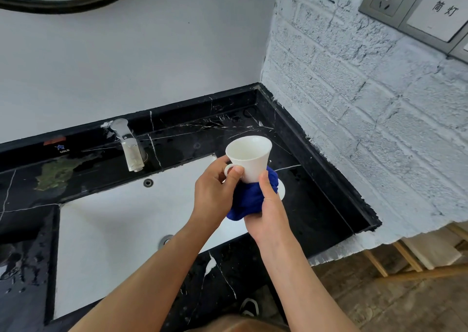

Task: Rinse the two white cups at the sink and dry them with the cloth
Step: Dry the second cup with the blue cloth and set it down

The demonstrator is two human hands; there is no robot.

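A white cup (pixel 250 154) is held upright above the sink's right edge. My left hand (pixel 215 192) grips it by the handle, thumb pressed on the loop. My right hand (pixel 268 210) clutches a bunched blue cloth (pixel 250 200) against the cup's base and lower side. Behind the cloth a sliver of another white object (pixel 281 190) rests on the counter; most of it is hidden, so I cannot tell if it is the second cup.
The white sink basin (pixel 114 230) lies to the left, set in a wet black marble counter (pixel 316 205). A chrome tap (pixel 129 147) stands behind the basin. A white brick wall (pixel 354 104) closes the right side.
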